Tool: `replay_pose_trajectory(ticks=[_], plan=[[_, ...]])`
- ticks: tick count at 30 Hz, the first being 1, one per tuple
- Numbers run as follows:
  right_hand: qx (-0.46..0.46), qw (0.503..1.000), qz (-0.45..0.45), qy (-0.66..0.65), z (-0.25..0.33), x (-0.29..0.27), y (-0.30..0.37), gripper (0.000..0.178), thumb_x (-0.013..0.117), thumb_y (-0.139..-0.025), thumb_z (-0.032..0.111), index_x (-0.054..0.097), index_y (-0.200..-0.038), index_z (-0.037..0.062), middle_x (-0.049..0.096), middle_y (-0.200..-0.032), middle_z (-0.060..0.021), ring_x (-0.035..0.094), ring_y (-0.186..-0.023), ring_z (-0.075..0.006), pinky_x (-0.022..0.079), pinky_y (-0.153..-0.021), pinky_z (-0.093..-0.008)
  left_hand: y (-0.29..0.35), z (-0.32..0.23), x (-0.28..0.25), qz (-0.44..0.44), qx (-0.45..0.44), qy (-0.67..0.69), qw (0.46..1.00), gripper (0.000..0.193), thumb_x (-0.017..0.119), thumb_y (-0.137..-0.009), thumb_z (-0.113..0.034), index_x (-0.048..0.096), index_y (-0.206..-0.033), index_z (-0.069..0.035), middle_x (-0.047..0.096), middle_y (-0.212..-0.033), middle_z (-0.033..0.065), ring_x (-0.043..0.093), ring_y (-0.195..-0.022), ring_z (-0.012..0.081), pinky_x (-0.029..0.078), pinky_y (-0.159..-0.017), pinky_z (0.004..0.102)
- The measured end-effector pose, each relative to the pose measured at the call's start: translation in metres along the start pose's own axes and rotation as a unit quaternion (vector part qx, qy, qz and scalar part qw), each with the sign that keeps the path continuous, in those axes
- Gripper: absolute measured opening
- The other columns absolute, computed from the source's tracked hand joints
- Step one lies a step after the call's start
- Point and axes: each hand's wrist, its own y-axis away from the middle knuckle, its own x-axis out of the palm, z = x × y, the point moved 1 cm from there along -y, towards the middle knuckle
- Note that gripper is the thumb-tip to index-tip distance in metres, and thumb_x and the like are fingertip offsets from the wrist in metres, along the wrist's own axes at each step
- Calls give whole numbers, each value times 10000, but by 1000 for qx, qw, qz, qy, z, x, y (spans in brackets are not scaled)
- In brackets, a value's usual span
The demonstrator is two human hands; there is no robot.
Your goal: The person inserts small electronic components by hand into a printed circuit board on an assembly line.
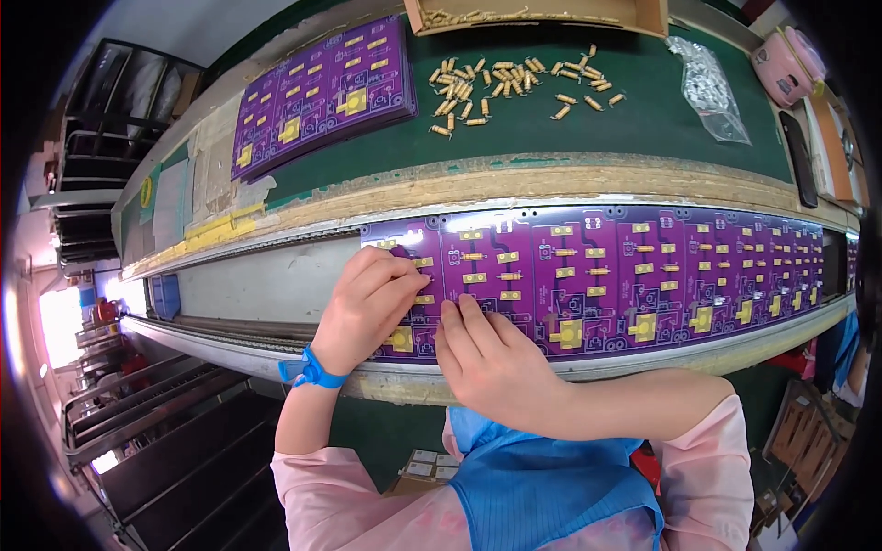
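Note:
A long row of purple circuit boards [542, 317] lies in the metal rail, with gold pads and several striped tan resistors [565, 253] mounted on it. My left hand [363, 303], with a blue wristband, is over the leftmost board. Its thumb and fingers are pinched together at the gold pads; whatever is between the fingertips is hidden. Just to its right, my right hand [491, 354] rests its outstretched fingertips on the board's surface. Nothing shows in that hand.
Beyond the rail, a green-topped bench holds a stack of purple boards [322, 87], loose resistors [501, 78], a cardboard box [542, 20] and a clear plastic bag [707, 92]. A dark phone [798, 158] lies at the right. Black racks [175, 441] stand at the left.

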Motion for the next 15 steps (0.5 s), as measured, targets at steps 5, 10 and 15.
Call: replay_pose_trajectory(ticks=[5,10,15], plan=[[3,1000,12,-16,-2,-3,-3,310,586,-811,165,681,-1029,-34,639,-1172,-213,614,-1104,-341,553,-794,-353,1,3,-1,11,-11,14,1000,312,736,-665,51,685,-968,-4,630,-959,99,581,-883,292,511,-779,388],[8,999,25,-21,-3,-3,-5,277,584,-818,172,693,-985,-19,652,-1155,-200,614,-1101,-339,549,-790,-347,1,5,-2,12,-3,17,1000,342,744,-644,35,678,-978,4,637,-973,112,589,-878,298,514,-775,383],[13,999,41,-14,-1,-5,-7,247,562,-854,183,703,-964,12,662,-1166,-175,611,-1118,-322,539,-813,-347,4,9,-2,18,-10,21,1000,352,716,-608,-15,678,-956,12,638,-970,114,594,-883,291,514,-782,374]])
